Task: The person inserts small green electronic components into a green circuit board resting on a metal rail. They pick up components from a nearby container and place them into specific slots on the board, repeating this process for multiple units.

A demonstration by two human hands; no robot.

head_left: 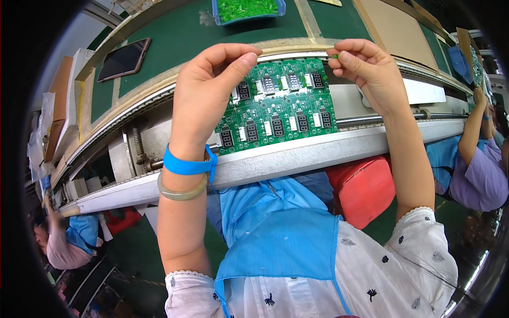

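A green circuit board panel [263, 114] lies across the rails, set with several dark seven-segment displays and white connectors. Over its far left part is my left hand [204, 87], thumb and forefinger pinched together; whatever lies between the tips is too small to make out. Just beyond the panel's far right corner, my right hand [366, 71] is raised with the fingers curled. A tiny green component [335, 56] shows between its thumb and fingers. A blue wrist strap [183, 163] and a pale bangle circle my left wrist.
Beyond the rail stands a blue tray [249, 20] of small green parts on the green bench. A dark phone [124, 59] lies at the far left, a cardboard sheet [395, 33] at the right. The metal front rail [265, 160] runs before me. Other people sit on both sides.
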